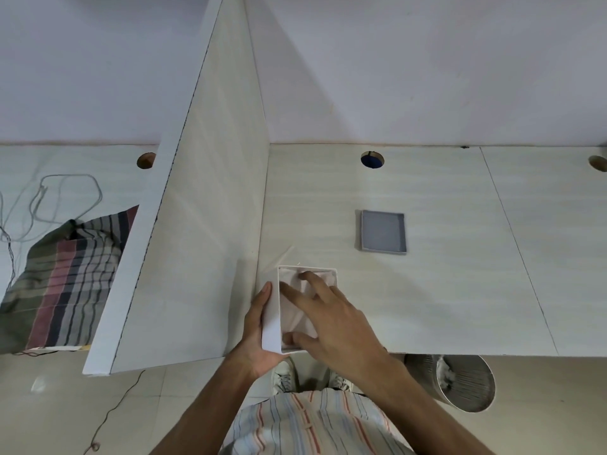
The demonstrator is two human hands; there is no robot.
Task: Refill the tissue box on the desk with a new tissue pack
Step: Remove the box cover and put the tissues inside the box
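Note:
A white open-topped tissue box (272, 326) stands at the desk's front edge, beside the partition. Pale pink tissues (297, 318) fill its inside. My left hand (258, 333) clasps the box's left wall and near corner. My right hand (331, 318) lies over the opening with spread fingers pressing on the tissues, thumb at the near end. A grey lid (382, 232) lies upside down farther back on the desk, apart from the box.
An upright white partition (197, 224) borders the box on the left. The desk (443, 290) has round cable holes (372, 159) at the back. A ribbed waste bin (460, 382) sits under the desk at right. Striped cloth (65, 277) and cables lie beyond the partition.

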